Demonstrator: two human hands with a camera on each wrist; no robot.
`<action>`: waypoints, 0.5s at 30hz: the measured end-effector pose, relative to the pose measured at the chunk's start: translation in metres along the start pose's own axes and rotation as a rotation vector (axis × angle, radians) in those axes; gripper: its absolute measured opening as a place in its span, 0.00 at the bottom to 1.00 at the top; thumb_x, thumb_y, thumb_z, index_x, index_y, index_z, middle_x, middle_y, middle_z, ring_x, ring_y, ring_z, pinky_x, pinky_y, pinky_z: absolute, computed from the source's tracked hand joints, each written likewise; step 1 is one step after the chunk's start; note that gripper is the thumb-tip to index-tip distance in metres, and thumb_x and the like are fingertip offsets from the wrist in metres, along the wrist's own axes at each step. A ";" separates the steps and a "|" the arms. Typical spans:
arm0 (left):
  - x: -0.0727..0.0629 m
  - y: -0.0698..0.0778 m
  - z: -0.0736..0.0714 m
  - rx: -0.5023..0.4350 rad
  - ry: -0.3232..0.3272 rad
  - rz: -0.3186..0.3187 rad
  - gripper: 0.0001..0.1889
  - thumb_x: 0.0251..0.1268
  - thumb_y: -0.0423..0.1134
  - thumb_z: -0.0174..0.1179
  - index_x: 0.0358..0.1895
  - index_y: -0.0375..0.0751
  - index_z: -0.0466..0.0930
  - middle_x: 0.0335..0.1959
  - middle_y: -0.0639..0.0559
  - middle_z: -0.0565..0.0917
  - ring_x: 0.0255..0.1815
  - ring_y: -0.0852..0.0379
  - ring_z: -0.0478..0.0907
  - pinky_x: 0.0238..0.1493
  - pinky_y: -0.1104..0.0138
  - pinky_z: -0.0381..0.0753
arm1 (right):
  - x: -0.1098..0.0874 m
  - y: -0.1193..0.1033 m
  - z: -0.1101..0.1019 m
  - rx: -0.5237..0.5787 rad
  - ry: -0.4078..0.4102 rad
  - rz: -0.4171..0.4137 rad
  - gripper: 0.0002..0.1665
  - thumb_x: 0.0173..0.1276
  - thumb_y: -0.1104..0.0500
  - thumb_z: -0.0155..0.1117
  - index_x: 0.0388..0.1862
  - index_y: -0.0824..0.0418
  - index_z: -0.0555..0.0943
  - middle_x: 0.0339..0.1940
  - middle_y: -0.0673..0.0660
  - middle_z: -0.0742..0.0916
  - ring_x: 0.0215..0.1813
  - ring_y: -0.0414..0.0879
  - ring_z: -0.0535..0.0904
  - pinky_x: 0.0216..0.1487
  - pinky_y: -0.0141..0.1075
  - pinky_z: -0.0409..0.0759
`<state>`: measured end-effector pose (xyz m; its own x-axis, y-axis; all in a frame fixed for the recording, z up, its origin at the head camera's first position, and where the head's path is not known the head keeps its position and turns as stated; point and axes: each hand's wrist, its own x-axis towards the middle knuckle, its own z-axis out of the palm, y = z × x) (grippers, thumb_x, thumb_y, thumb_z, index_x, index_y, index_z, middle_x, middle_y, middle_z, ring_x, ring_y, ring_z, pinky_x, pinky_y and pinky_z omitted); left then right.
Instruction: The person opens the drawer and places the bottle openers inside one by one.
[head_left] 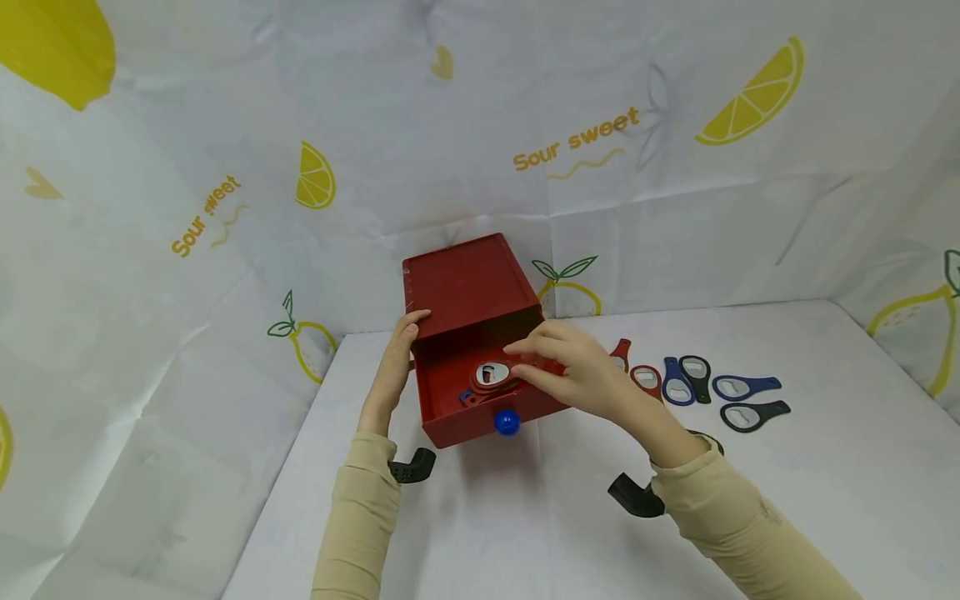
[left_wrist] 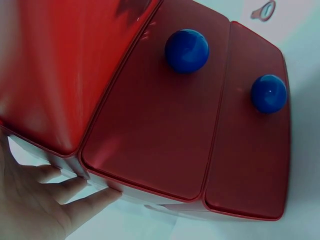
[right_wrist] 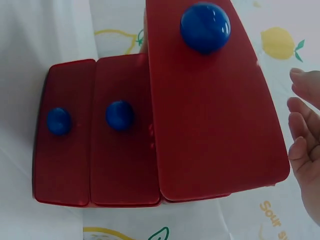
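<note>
A red drawer cabinet (head_left: pixel 468 283) stands on the table with its top drawer (head_left: pixel 465 432) pulled out. Inside that drawer lies a small pile of bottle openers, a red one (head_left: pixel 492 374) on top and a bit of blue below. My left hand (head_left: pixel 392 367) rests against the cabinet's left side, its fingers (left_wrist: pixel 92 205) extended along the wall. Over the drawer's right part hovers my right hand (head_left: pixel 573 367), thumb and fingertips right by the top opener. The right wrist view shows its fingers (right_wrist: pixel 300 125) loosely bent and apart, with nothing visible between them.
Right of the cabinet lie several bottle openers: red (head_left: pixel 647 379), blue (head_left: pixel 678 390) and black (head_left: pixel 753 415) among them. Two lower drawers (left_wrist: pixel 155 125) with blue knobs (left_wrist: pixel 269 93) are closed. A white cloth (head_left: pixel 675 233) printed with lemons hangs behind the table.
</note>
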<state>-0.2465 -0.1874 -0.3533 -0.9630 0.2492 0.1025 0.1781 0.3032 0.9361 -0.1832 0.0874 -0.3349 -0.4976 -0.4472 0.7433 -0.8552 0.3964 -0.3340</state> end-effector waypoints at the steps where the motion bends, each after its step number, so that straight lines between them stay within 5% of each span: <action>1: 0.000 0.000 0.000 -0.001 -0.001 0.000 0.22 0.76 0.50 0.30 0.67 0.51 0.57 0.70 0.45 0.57 0.67 0.46 0.59 0.60 0.47 0.63 | -0.002 -0.002 0.000 0.007 0.017 -0.003 0.18 0.52 0.64 0.71 0.44 0.58 0.84 0.31 0.50 0.82 0.33 0.38 0.72 0.31 0.26 0.69; 15: 0.001 -0.002 -0.001 -0.019 -0.003 0.006 0.22 0.75 0.50 0.31 0.68 0.52 0.57 0.71 0.46 0.56 0.67 0.47 0.57 0.57 0.49 0.63 | -0.038 -0.017 0.019 0.209 0.061 -0.022 0.25 0.47 0.70 0.72 0.47 0.63 0.80 0.23 0.48 0.82 0.25 0.33 0.72 0.28 0.20 0.71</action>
<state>-0.2475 -0.1884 -0.3546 -0.9611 0.2543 0.1075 0.1804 0.2839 0.9417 -0.1529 0.0823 -0.3687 -0.4744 -0.4016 0.7834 -0.8803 0.2098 -0.4255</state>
